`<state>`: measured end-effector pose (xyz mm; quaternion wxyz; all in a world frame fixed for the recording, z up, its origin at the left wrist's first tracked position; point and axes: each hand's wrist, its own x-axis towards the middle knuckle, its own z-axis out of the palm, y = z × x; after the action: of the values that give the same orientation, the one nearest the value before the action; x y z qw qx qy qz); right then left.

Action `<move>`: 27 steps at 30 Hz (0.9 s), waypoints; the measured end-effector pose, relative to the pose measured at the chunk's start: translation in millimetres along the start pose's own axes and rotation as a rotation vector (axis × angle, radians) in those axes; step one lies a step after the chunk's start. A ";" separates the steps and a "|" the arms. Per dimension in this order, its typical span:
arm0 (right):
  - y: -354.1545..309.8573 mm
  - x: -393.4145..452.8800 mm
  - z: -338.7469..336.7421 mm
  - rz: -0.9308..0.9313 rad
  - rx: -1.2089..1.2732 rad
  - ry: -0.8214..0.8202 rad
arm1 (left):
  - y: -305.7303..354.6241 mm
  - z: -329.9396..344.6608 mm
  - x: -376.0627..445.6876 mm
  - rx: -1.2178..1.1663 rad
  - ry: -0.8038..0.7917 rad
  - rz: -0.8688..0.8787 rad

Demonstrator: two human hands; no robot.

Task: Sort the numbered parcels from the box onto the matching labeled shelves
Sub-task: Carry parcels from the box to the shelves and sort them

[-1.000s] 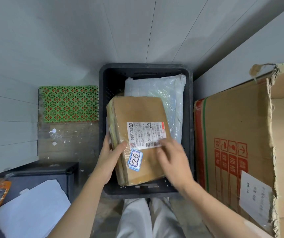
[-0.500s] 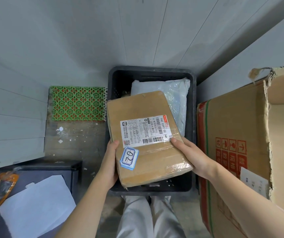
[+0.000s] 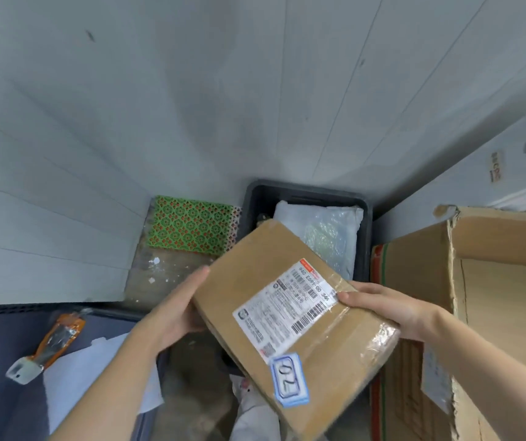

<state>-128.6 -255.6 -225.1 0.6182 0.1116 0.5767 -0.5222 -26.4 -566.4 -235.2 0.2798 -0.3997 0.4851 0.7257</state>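
Both hands held a flat brown cardboard parcel (image 3: 290, 310), wrapped in clear tape, above and just in front of a black plastic crate (image 3: 363, 218). The left hand (image 3: 176, 313) gripped the parcel's left edge, fingers stretched along the side and partly tucked beneath it. The right hand (image 3: 385, 310) clasped the opposite edge, thumb pressed on top beside a white shipping label (image 3: 284, 308) printed with barcodes. A small blue-bordered sticker (image 3: 290, 380) bearing a handwritten "02" sat at the parcel's near corner. The parcel was tilted, its far corner hiding part of the crate's opening.

Inside the crate lay a pale, translucent plastic mailer bag (image 3: 325, 233). Left of the crate a green perforated mat (image 3: 191, 224) lay on the floor against a white panelled wall (image 3: 160, 90). Right of the crate stood a large open brown cardboard carton (image 3: 478, 281) with red printing. Well to the crate's left, on a dark surface, lay an orange pouch (image 3: 55, 338) and a white sheet of paper (image 3: 83, 374).
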 end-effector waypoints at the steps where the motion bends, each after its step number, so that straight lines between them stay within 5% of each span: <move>1: -8.7 -7.0 -0.3 0.006 -0.024 -0.017 | 6.3 -3.0 -13.5 0.068 -0.068 -0.048; 4: -34.8 -30.7 8.9 0.034 -0.116 -0.026 | 11.9 -4.7 -43.2 0.150 -0.118 -0.146; 7: -56.3 -48.2 19.3 -0.038 -0.114 0.102 | 15.4 -2.0 -62.9 0.006 -0.042 -0.042; 10: -66.8 -58.9 28.7 -0.215 0.039 0.328 | 20.2 -2.1 -84.1 -0.128 0.039 0.070; 14: -73.2 -74.3 63.0 -0.476 0.114 0.406 | 19.5 4.1 -117.4 -0.331 0.092 0.143; 22: -97.8 -90.0 124.3 -0.606 0.151 0.274 | 24.9 17.0 -182.5 -0.544 0.222 0.324; 27: -121.2 -123.7 153.7 -0.588 0.148 0.174 | 34.9 14.4 -244.7 -0.454 0.291 0.385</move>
<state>-104.7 -357.5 -18.5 0.3791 0.0289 0.5957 -0.7075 69.7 -570.5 -7.1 -0.0308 -0.4522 0.4125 0.7902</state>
